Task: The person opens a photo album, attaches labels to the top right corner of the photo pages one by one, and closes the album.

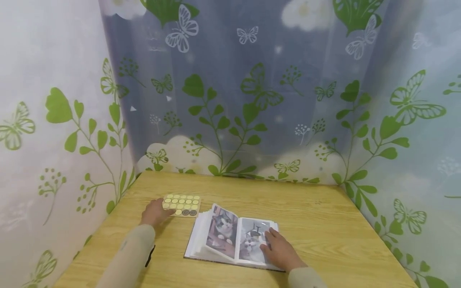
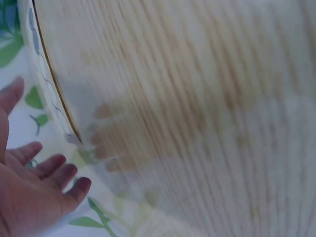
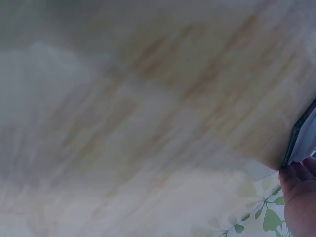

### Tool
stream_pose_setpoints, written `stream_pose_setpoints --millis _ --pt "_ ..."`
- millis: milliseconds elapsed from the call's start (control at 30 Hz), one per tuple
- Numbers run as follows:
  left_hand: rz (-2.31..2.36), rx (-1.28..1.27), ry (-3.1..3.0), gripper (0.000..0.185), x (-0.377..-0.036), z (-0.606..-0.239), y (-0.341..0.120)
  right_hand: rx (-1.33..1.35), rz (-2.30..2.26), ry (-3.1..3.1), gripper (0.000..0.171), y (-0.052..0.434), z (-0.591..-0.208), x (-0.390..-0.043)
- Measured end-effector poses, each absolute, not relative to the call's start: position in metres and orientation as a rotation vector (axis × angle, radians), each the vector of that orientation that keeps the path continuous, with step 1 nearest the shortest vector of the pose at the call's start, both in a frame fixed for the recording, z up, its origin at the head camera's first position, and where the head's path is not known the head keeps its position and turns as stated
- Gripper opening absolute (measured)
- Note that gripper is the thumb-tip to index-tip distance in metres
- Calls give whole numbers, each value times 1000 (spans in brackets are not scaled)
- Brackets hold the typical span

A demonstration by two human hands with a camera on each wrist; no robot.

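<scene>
Most of the frame is filled by a light, yellowish wooden tabletop [image 2: 197, 113] with long, blurred grain streaks running roughly top to bottom. Its curved edge sweeps from the upper left of the frame down toward the lower middle. In the lower left corner is the left hand [image 2: 29, 182], palm showing, its fingers [image 2: 52, 165] spread and nearly straight, holding nothing and apart from the table edge. Behind the hand, along the left edge and the bottom, lies a white backdrop printed with green leaves [image 2: 34, 98].
</scene>
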State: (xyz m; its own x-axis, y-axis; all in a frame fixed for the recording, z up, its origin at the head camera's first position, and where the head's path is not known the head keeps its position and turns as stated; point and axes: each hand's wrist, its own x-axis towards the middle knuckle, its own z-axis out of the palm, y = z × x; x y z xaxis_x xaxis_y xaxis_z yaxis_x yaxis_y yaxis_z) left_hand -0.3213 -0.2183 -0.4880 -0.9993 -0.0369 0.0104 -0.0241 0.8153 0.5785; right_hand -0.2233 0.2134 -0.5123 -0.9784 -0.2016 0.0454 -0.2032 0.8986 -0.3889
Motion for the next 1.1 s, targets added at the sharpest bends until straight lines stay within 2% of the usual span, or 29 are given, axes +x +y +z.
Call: stream_pose_setpoints --millis 167,433,600,1100 --pt "-983 -7 -2985 75 -324 -494 -223 332 618 -3058 56 213 -512 -223" --pt "-885 -11 -3066 85 -327 -502 -220 343 625 -3053 55 213 -509 -223" --pt "-676 -57 -3113 79 -326 -501 -214 332 631 -3055 55 213 -511 -223" --pt "-537 -186 -3110 67 -330 -510 -212 330 623 -3055 56 213 -510 -221"
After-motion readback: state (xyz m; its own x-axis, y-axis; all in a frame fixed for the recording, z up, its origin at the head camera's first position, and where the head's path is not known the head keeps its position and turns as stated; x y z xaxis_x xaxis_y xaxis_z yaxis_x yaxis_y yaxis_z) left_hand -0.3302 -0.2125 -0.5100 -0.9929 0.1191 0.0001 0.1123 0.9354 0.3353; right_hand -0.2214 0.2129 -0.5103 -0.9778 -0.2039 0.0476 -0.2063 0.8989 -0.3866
